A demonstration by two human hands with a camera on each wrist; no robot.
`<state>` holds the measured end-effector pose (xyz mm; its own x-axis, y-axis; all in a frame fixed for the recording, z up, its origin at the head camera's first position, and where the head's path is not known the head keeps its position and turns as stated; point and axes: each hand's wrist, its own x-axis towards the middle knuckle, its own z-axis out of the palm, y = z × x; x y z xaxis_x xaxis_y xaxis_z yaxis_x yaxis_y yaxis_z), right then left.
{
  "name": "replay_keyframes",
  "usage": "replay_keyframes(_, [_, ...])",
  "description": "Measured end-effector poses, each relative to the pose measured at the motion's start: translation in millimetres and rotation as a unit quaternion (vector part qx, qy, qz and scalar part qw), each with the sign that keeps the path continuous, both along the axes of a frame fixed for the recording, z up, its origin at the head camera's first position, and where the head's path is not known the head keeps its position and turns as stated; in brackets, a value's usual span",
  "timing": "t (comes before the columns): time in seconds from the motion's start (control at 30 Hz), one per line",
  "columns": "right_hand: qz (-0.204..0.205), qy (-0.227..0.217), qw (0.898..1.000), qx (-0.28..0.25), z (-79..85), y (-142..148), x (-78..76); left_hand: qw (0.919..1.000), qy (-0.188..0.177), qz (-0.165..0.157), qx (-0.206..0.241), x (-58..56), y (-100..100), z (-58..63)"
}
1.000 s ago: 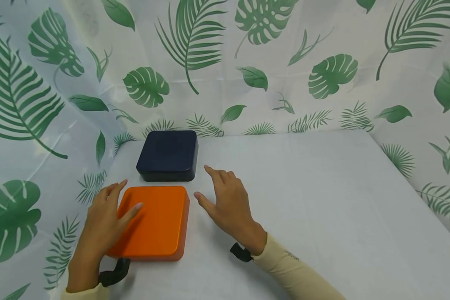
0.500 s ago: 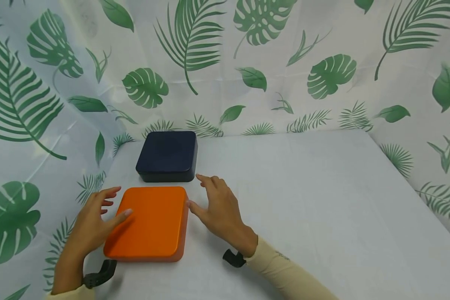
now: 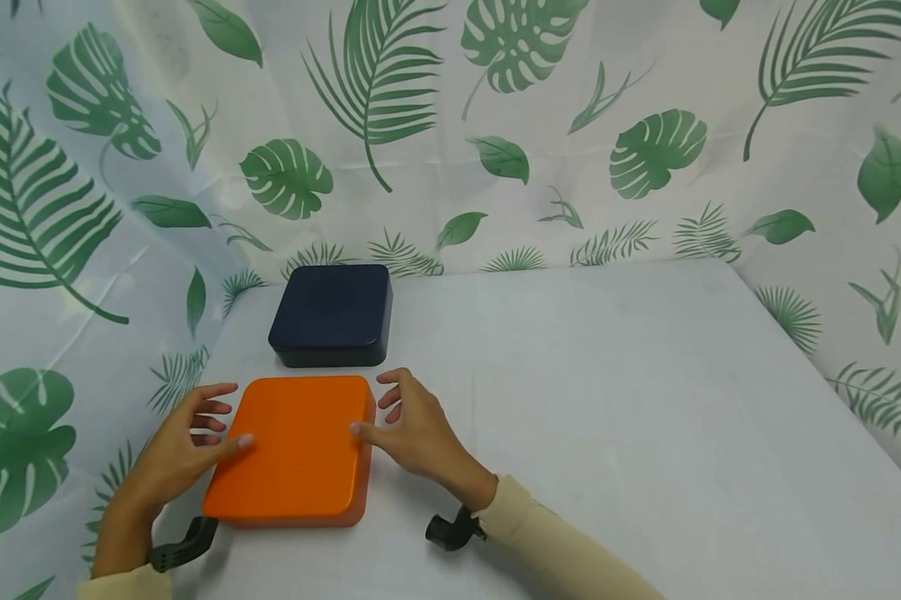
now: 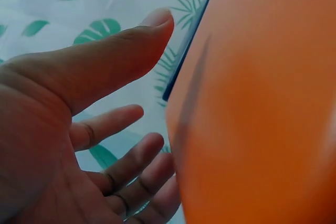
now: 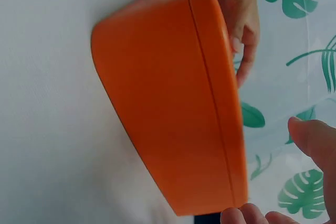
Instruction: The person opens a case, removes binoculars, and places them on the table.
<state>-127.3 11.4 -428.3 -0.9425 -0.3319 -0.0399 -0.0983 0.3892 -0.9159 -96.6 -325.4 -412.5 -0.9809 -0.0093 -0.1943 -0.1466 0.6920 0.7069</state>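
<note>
A square orange box [image 3: 300,450] with rounded corners lies at the left front of the table; a thin seam below its top shows in the right wrist view. My left hand [image 3: 176,446] stands at its left side, fingers loosely bent and spread, thumb over the lid. In the left wrist view that thumb is apart from the orange surface. On the other side my right hand [image 3: 416,433] has its thumb over the lid's right edge and its fingers beside the right wall. Right fingertips [image 5: 252,214] are close to the box's far corner in the right wrist view.
Directly behind the orange box lies a smaller dark navy box [image 3: 332,312]. A white cloth [image 3: 608,417] covers the table. Leaf-printed curtains [image 3: 420,125] rise at the back and both sides. Each wrist wears a black camera mount [image 3: 450,532].
Both hands have come down around the orange box. My left hand shifted left and lower to its left side; my right hand moved left and lower to its right edge. Both boxes stayed put.
</note>
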Motion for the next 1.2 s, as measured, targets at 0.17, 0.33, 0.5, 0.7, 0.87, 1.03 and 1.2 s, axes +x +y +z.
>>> replay_keyframes(0.17, [0.008, -0.036, 0.999, -0.006, -7.5, -5, -0.4, 0.9994, -0.018, -0.002, 0.028, -0.2, -7, -7.3])
replay_keyframes(0.33, [0.017, -0.049, 0.999, -0.012, -12.5, -7, 0.2, 0.9981, -0.022, -0.006, 0.057, 0.0, -11, -13.6])
replay_keyframes(0.5, [0.016, -0.056, 0.998, -0.014, -14.4, -9, 0.8, 0.9958, -0.015, -0.014, 0.089, 0.5, -12, -17.1])
replay_keyframes(0.7, [0.011, -0.066, 0.998, -0.018, -15.7, -11, 1.3, 0.9935, -0.010, -0.018, 0.112, 0.2, -14, -18.8])
replay_keyframes(0.87, [0.007, -0.074, 0.997, -0.025, -17.2, -12, 2.3, 0.9914, -0.019, -0.020, 0.128, -0.4, -15, -20.6])
replay_keyframes(1.03, [-0.002, -0.077, 0.996, -0.034, -16.7, -13, 3.7, 0.9882, -0.034, -0.019, 0.148, -2.9, -18, -22.7])
replay_keyframes(1.2, [-0.026, -0.086, 0.995, -0.046, -14.9, -17, 6.7, 0.9845, -0.041, -0.023, 0.169, -4.5, -21, -24.7])
